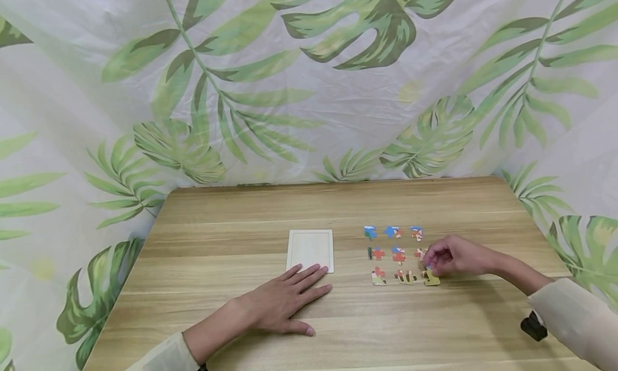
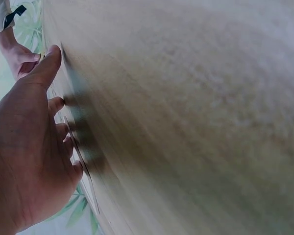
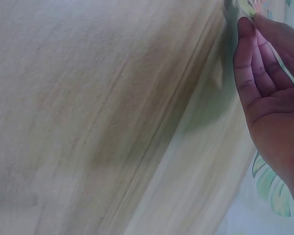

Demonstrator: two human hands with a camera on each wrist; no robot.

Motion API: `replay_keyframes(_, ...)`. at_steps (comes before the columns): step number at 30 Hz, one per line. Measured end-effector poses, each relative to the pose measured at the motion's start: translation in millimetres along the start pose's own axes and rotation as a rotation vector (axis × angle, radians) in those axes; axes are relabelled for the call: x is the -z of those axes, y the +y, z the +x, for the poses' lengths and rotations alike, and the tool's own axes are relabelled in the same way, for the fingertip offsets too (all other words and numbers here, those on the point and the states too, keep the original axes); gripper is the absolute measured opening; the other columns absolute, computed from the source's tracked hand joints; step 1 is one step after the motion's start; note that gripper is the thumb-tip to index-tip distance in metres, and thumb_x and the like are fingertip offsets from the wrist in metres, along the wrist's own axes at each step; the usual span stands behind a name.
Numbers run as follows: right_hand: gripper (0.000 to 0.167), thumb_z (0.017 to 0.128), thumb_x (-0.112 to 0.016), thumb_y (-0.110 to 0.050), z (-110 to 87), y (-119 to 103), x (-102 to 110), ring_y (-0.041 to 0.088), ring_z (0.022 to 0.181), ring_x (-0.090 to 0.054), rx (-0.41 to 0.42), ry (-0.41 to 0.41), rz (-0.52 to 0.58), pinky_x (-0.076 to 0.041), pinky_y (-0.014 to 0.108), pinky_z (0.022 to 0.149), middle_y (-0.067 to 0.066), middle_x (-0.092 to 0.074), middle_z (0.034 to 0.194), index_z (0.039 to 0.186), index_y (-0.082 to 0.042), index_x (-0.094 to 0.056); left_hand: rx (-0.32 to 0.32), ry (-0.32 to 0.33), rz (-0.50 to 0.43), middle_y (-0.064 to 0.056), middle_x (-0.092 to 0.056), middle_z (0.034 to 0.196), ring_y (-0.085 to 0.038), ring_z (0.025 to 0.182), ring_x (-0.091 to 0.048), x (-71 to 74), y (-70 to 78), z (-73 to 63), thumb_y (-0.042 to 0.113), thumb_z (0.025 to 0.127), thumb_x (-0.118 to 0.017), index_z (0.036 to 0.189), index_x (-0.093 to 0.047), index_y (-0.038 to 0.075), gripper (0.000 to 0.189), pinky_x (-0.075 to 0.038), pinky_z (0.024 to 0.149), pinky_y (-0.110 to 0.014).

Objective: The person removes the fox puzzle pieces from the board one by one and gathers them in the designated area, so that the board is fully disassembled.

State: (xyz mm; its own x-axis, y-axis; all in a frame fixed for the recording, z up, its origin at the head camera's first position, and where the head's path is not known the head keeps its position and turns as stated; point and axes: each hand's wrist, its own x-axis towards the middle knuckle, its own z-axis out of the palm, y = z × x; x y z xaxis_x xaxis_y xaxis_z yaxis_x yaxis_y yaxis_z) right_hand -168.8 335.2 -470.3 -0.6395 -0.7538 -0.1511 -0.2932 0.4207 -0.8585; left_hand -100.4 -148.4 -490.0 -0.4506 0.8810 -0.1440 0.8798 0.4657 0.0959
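Observation:
My left hand (image 1: pixel 289 301) lies flat with its fingers spread. Its longer fingertips reach the lower edge of a pale wooden puzzle tray (image 1: pixel 311 250), whose inside is bare. In the left wrist view the left hand (image 2: pixel 32 142) appears from its thumb side, low over the wood. At the right, my right hand (image 1: pixel 449 256) pinches a yellow puzzle piece (image 1: pixel 432 279) with some blue on it, at the lower right corner of the laid-out pieces. The right wrist view shows thumb and fingertips of the right hand (image 3: pixel 269 73) together at that piece, mostly cut off by the frame.
Other puzzle pieces lie apart in three rows: blue ones (image 1: pixel 369 232) at the back, red ones (image 1: pixel 398 254) in the middle, a striped one (image 1: pixel 405 276) in front. The wooden table (image 1: pixel 241 210) meets a leaf-printed curtain (image 1: pixel 270 92) behind.

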Motion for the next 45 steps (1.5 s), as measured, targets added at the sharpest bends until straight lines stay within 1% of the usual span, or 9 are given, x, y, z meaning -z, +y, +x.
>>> replay_keyframes(8,0.017,0.091,-0.079,0.001,-2.4,5,-2,0.008,0.081,-0.068,0.016,0.029,-0.034,-0.062,0.026,0.069,0.004,-0.077,0.096,0.107,-0.003,-0.078,0.003,-0.011,-0.003,-0.013,-0.013,0.178,-0.028,0.164,-0.016,0.6,0.5,-0.4,0.073,0.103,-0.041,0.170,-0.027,0.018,0.087,-0.025,0.130,-0.052)
replay_keyframes(14,0.017,0.090,-0.080,0.003,-1.8,6,-3,0.005,0.079,-0.066,0.039,0.044,-0.084,-0.060,0.024,0.065,0.002,-0.076,0.094,0.105,-0.005,-0.078,0.007,-0.010,-0.008,-0.013,-0.014,0.178,-0.027,0.164,-0.017,0.9,0.4,-0.1,0.072,0.104,-0.041,0.170,-0.027,0.018,0.086,-0.025,0.130,-0.052)
replay_keyframes(26,0.018,0.088,-0.081,0.003,0.7,5,-5,0.005,0.079,-0.067,0.049,0.049,-0.118,-0.060,0.025,0.064,0.003,-0.077,0.095,0.104,-0.004,-0.078,0.011,-0.011,-0.024,-0.012,-0.011,0.178,-0.027,0.164,-0.013,-1.2,-1.3,-0.2,0.072,0.103,-0.042,0.170,-0.025,0.019,0.087,-0.022,0.131,-0.052)
replay_keyframes(32,0.018,0.088,-0.082,0.002,1.5,4,-6,0.004,0.080,-0.067,0.040,0.054,-0.130,-0.061,0.025,0.066,0.002,-0.076,0.095,0.104,-0.005,-0.077,0.008,-0.008,-0.024,-0.013,-0.012,0.178,-0.028,0.164,-0.014,-0.8,-1.8,-0.5,0.072,0.103,-0.043,0.170,-0.026,0.018,0.088,-0.023,0.131,-0.053)
replay_keyframes(37,0.016,0.090,-0.080,0.002,2.7,1,-3,0.004,0.080,-0.067,0.051,0.066,-0.151,-0.061,0.025,0.067,0.001,-0.077,0.095,0.104,-0.007,-0.078,0.002,-0.002,-0.011,-0.014,-0.012,0.178,-0.029,0.164,-0.015,-1.1,-1.9,-1.6,0.072,0.103,-0.043,0.170,-0.025,0.018,0.088,-0.024,0.130,-0.053)
replay_keyframes(39,0.014,0.092,-0.078,0.001,3.2,0,1,0.003,0.080,-0.066,0.056,0.083,-0.182,-0.060,0.024,0.067,0.000,-0.077,0.095,0.103,-0.008,-0.078,-0.002,0.003,-0.011,-0.015,-0.012,0.178,-0.029,0.164,-0.014,-1.8,-2.0,-2.4,0.072,0.104,-0.042,0.170,-0.024,0.017,0.088,-0.024,0.130,-0.053)
replay_keyframes(41,0.013,0.093,-0.078,0.001,3.2,0,6,0.002,0.080,-0.065,0.057,0.117,-0.228,-0.059,0.024,0.067,-0.001,-0.077,0.095,0.102,-0.009,-0.078,0.000,0.013,-0.025,-0.015,-0.011,0.178,-0.029,0.164,-0.013,-1.8,-2.3,-3.8,0.071,0.104,-0.043,0.171,-0.023,0.018,0.088,-0.023,0.130,-0.054)
replay_keyframes(43,0.012,0.094,-0.077,0.000,2.5,0,11,0.001,0.082,-0.064,0.046,0.163,-0.293,-0.059,0.024,0.068,-0.003,-0.077,0.096,0.101,-0.010,-0.078,0.007,0.029,-0.047,-0.015,-0.011,0.178,-0.029,0.164,-0.012,-0.7,-3.8,-6.4,0.069,0.104,-0.045,0.171,-0.024,0.018,0.087,-0.021,0.131,-0.054)
replay_keyframes(45,0.013,0.093,-0.078,0.001,1.9,3,17,0.000,0.081,-0.064,0.053,0.227,-0.361,-0.058,0.024,0.068,-0.004,-0.077,0.095,0.100,-0.009,-0.078,0.030,0.063,-0.077,-0.014,-0.013,0.178,-0.028,0.164,-0.012,-0.3,-7.7,-10.1,0.066,0.104,-0.049,0.170,-0.026,0.018,0.085,-0.021,0.131,-0.055)
